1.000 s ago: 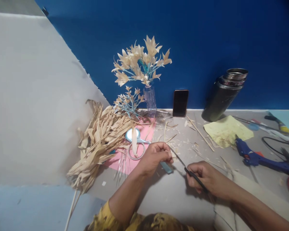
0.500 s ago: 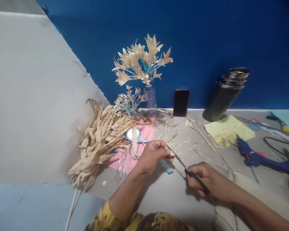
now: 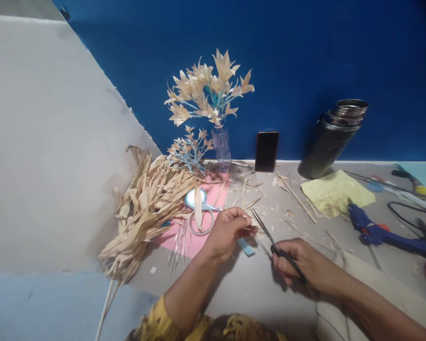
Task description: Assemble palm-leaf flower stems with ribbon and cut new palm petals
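Observation:
My right hand (image 3: 300, 265) is closed round the black handles of a pair of scissors (image 3: 266, 228). Their thin blades point up and left, slightly apart, with the tips just beside my left fingertips. In a pinch, my left hand (image 3: 232, 232) holds a small pale piece of dried husk (image 3: 254, 221), mostly hidden by the fingers. Under that hand a light blue strip (image 3: 246, 247) lies on the table. Left of it are a roll of light blue tape (image 3: 196, 198), a ring-shaped roll (image 3: 211, 226) and a single husk strip (image 3: 198, 208).
A heap of dried husks (image 3: 145, 203) spreads on the left. Husk flowers (image 3: 202, 90) stand in a clear vase (image 3: 221, 144) by the wall. A phone (image 3: 266, 151), a flask (image 3: 328, 142), yellow paper (image 3: 337, 192) and a blue glue gun (image 3: 372, 227) are farther right, among scattered scraps.
The scissor blades have drawn slightly away from my left fingertips and parted a little. My left hand has turned slightly, and its fingers stay pinched.

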A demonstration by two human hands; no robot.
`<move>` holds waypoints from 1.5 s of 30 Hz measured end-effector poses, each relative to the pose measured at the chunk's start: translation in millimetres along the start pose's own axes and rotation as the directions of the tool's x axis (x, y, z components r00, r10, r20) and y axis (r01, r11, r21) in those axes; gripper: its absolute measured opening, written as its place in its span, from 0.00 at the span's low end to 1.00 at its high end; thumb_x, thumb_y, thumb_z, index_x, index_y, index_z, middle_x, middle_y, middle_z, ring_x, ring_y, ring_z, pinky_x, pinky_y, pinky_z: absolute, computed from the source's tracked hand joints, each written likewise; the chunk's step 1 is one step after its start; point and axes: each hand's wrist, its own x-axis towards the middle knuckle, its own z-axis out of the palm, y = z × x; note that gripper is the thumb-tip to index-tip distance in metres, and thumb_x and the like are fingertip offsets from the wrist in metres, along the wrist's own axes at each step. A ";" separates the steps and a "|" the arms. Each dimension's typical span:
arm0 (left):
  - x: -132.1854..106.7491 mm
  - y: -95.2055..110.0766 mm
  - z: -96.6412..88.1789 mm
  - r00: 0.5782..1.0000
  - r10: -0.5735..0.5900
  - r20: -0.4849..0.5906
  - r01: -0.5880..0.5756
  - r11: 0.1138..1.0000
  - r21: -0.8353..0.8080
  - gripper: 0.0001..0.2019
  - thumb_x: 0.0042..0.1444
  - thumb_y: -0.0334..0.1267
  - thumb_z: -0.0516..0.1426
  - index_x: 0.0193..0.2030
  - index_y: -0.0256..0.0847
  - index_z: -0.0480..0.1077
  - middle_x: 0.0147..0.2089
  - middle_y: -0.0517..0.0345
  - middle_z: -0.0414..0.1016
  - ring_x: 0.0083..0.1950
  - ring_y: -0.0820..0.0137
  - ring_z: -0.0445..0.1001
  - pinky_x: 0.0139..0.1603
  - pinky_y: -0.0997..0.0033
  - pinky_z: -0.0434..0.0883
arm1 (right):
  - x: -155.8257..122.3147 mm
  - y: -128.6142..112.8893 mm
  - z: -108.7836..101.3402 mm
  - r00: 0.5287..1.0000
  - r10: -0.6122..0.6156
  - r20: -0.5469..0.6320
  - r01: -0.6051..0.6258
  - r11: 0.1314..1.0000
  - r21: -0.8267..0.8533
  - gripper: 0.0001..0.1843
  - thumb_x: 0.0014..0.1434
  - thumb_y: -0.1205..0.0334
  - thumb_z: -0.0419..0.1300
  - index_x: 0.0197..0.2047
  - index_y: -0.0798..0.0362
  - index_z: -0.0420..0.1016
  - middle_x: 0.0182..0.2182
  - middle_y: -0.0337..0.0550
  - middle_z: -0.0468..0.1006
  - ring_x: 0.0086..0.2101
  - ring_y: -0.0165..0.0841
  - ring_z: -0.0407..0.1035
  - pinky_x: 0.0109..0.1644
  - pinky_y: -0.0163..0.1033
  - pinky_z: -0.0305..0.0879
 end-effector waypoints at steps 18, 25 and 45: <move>-3.9 -5.6 5.9 0.999 0.014 0.043 -0.020 0.990 0.143 0.10 0.43 0.37 0.67 0.26 0.36 0.71 0.24 0.58 0.73 0.27 0.72 0.73 0.34 0.71 0.68 | 5.0 3.3 0.2 0.953 -0.021 -0.303 0.059 0.991 0.117 0.13 0.47 0.53 0.66 0.28 0.53 0.70 0.20 0.36 0.72 0.22 0.28 0.62 0.27 0.33 0.58; -8.9 -16.2 20.2 0.994 -0.007 0.109 -0.020 0.970 0.244 0.09 0.45 0.38 0.66 0.27 0.35 0.74 0.25 0.55 0.74 0.27 0.73 0.70 0.33 0.72 0.66 | 1.6 0.5 -3.1 0.832 -0.135 -0.539 0.231 0.966 0.115 0.14 0.47 0.54 0.67 0.33 0.52 0.72 0.24 0.36 0.73 0.26 0.30 0.64 0.30 0.35 0.63; -3.9 -57.5 40.6 0.982 -0.051 0.181 0.081 0.983 -0.163 0.15 0.47 0.42 0.68 0.29 0.36 0.67 0.23 0.61 0.68 0.24 0.78 0.65 0.26 0.77 0.62 | 3.2 -4.8 -11.4 0.836 -0.197 -0.512 0.345 0.915 0.210 0.14 0.47 0.57 0.68 0.31 0.51 0.68 0.22 0.36 0.75 0.23 0.32 0.70 0.29 0.36 0.67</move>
